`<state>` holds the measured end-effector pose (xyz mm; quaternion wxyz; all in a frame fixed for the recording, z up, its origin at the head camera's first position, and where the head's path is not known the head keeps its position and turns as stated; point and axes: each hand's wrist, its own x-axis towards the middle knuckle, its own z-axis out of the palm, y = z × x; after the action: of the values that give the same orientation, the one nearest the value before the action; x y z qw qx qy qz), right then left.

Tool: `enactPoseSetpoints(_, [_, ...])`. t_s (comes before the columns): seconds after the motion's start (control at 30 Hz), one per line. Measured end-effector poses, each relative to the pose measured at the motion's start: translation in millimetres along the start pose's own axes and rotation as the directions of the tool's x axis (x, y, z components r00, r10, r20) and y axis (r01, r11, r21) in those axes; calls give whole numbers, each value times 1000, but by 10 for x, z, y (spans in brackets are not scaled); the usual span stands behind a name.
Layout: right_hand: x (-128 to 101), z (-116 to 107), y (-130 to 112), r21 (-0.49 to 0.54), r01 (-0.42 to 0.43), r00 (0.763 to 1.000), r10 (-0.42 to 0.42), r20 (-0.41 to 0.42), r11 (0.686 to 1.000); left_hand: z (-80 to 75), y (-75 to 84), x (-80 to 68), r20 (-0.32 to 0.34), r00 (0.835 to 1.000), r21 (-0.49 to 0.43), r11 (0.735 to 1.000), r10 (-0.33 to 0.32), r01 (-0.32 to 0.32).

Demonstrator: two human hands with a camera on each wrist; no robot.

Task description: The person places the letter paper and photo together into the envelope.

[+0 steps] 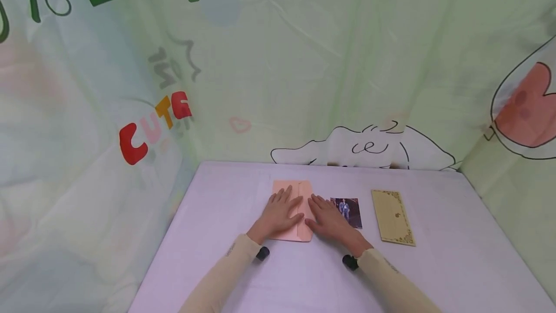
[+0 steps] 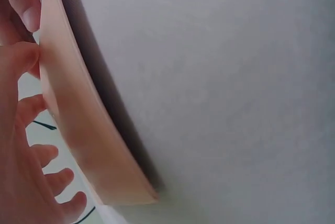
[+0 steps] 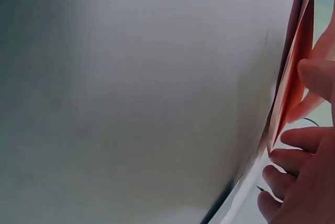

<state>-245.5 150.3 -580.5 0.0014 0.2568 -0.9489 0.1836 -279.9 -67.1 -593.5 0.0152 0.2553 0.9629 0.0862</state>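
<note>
A salmon-pink envelope (image 1: pixel 297 190) lies on the pale table (image 1: pixel 217 255), flap side up. My left hand (image 1: pixel 278 214) lies flat on its left part with fingers spread. My right hand (image 1: pixel 327 219) presses flat on its right edge, fingers straight. In the left wrist view the envelope (image 2: pixel 78 130) shows edge-on beside the fingers (image 2: pixel 31 109). The right wrist view shows the envelope's edge (image 3: pixel 293 77) against my fingers (image 3: pixel 298 140). A small photograph (image 1: pixel 349 211) lies just right of my right hand.
A tan card with a decorated border (image 1: pixel 393 216) lies to the right of the photograph. A printed cloth backdrop (image 1: pixel 304 86) encloses the table at the back and both sides. The table's front area holds only my forearms.
</note>
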Motion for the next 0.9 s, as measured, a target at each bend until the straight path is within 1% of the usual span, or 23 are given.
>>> enactPoseSetpoints(0.13, [9, 14, 1, -40, -27, 998, 29, 64, 999, 1, 29, 24, 18, 1000, 28, 1000, -1, 1])
enactPoseSetpoints(0.23, [17, 27, 18, -61, -32, 996, 37, 83, 998, -9, 22, 37, 31, 1000, 60, 998, -2, 0])
enactPoseSetpoints(0.33, [32, 22, 23, -65, -27, 995, 33, 91, 998, -19, -47, 55, 49, 999, 60, 998, 12, -15])
enactPoseSetpoints(0.4, [47, 8, 17, -60, -27, 995, 33, 94, 998, -57, -113, 70, 84, 996, 49, 998, 32, -36])
enactPoseSetpoints(0.5, [59, -4, 5, -57, -33, 995, 39, 96, 998, -169, -196, 83, 150, 986, 0, 998, 67, -68])
enactPoseSetpoints(0.6, [69, -10, -2, -61, -52, 993, 58, 105, 997, -316, -246, 103, 221, 970, -40, 995, 102, -95])
enactPoseSetpoints(0.7, [70, -14, -6, -57, -69, 991, 75, 113, 996, -402, -272, 129, 276, 953, -44, 992, 124, -117])
enactPoseSetpoints(0.8, [63, -20, -8, -41, -78, 989, 82, 120, 996, -419, -285, 154, 298, 944, -22, 990, 142, -142])
enactPoseSetpoints(0.9, [55, -25, -4, -40, -79, 988, 83, 130, 996, -414, -289, 181, 300, 942, -17, 988, 152, -154])
